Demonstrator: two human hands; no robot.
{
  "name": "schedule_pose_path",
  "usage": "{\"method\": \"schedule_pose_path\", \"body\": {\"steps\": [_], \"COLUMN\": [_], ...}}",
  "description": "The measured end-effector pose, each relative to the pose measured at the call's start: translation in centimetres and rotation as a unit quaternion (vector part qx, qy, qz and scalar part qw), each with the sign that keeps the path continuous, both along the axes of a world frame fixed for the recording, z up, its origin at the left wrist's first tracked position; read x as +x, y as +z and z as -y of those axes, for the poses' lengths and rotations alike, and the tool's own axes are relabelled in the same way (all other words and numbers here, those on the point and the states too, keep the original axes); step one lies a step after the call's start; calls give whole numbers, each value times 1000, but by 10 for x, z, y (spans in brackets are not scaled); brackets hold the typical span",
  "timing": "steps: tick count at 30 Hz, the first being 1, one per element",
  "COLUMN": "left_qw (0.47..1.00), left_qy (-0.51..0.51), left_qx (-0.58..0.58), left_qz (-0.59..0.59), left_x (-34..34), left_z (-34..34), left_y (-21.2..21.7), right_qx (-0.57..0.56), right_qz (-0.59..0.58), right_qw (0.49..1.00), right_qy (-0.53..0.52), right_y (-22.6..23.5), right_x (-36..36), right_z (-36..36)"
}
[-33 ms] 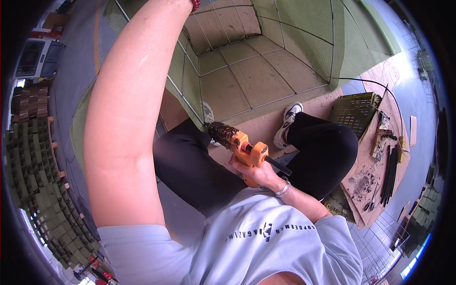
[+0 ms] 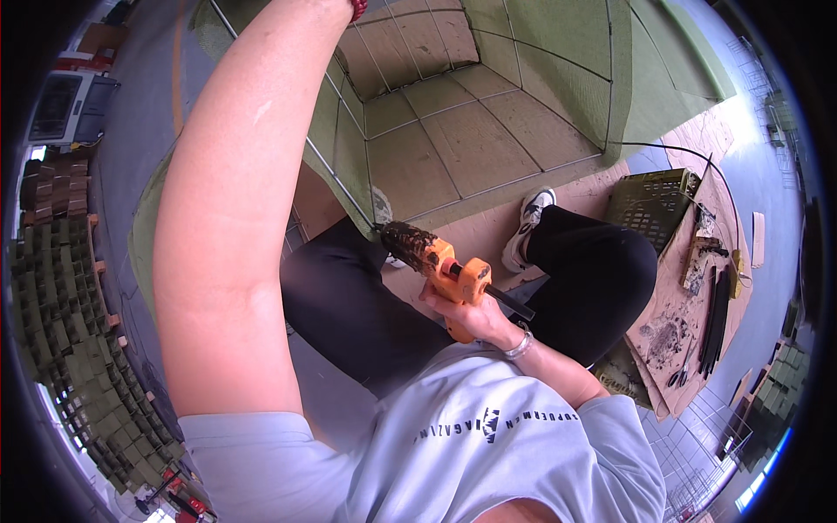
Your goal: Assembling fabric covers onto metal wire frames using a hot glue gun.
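Note:
My right hand [image 2: 475, 315] is closed round the handle of an orange hot glue gun [image 2: 442, 264]. Dark residue cakes its front end, and a black glue stick [image 2: 514, 303] juts from its back. The nozzle meets the near lower edge of a green mesh panel [image 2: 342, 179], part of a wire frame [image 2: 445, 170] covered in mesh; whether it touches cannot be made out. My left arm [image 2: 235, 218] stretches up past the frame's left side, and the left hand lies beyond the upper edge of the picture.
Right of my knee are a green plastic crate [image 2: 647, 207] and stained cardboard [image 2: 676, 336] bearing several black glue sticks [image 2: 717, 318] and scissors [image 2: 678, 376]. A black cord [image 2: 689, 150] arcs above them. Stacks of green pieces [image 2: 74, 322] stand at the far left.

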State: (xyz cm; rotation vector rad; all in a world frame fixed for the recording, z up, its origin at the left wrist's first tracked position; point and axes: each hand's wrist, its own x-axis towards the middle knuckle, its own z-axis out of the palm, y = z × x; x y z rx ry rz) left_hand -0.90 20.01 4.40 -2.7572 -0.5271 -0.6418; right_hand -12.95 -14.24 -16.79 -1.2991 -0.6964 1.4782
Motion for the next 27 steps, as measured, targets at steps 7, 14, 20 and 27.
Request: {"method": "schedule_pose_path", "body": {"steps": [7,14,20,27], "left_qw": [1000,1000,1000,1000], "left_qy": [12,14,10,16], "left_qx": [0,-3,-1,-6], "left_qz": [-9,-13,-7,-18], "left_x": [1,0,0,0], "left_z": [1,1,1,4], "left_y": [0,0,0,1], "right_qx": [-29,-47,-54,-45], "right_qz": [10,-8,29,48], "right_qw": [1000,999,998,998], "right_qy": [5,-17,31,6], "right_y": [8,13,13,15], "right_x": [2,-1,2,2], "right_z": [0,7,9,4]}}
